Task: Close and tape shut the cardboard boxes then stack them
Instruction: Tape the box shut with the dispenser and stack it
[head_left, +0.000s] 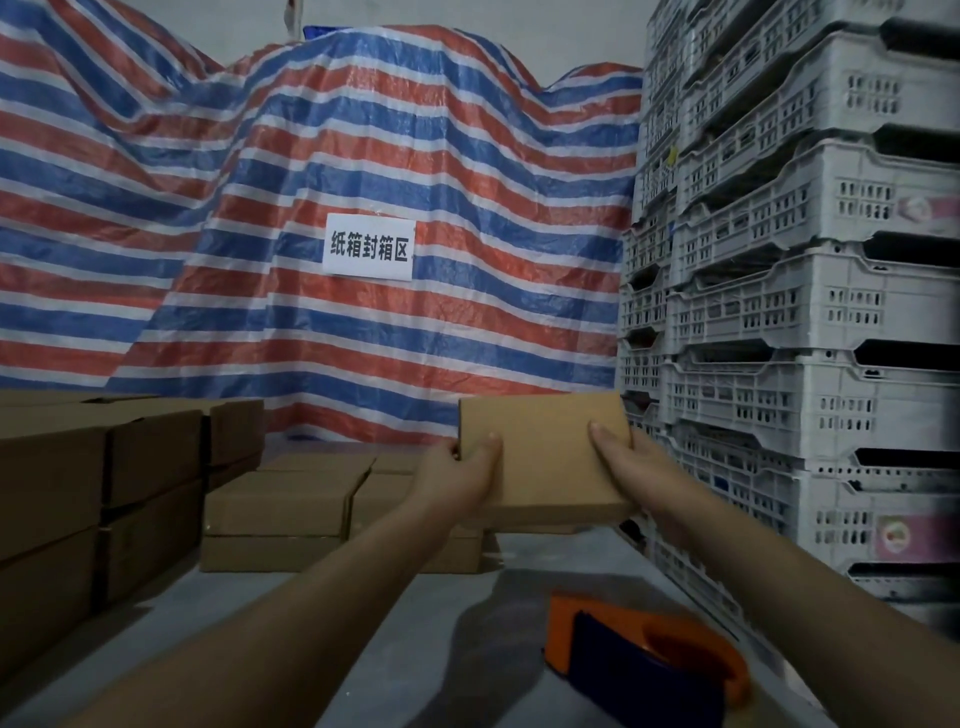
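Observation:
I hold a flat brown cardboard box (545, 452) up off the floor, tilted with its top face towards me. My left hand (462, 475) grips its left edge, thumb on top. On the right edge my right hand (631, 462) grips it the same way. Below the held box lies a low group of flat cardboard boxes (291, 512) on the grey floor. An orange tape dispenser (649, 660) with a dark roll lies on the floor near my right forearm.
Taller stacks of closed cardboard boxes (98, 499) stand at the left. Stacked grey plastic crates (789, 312) fill the right side. A red, white and blue striped tarp (311, 182) with a white paper sign (370, 248) hangs behind.

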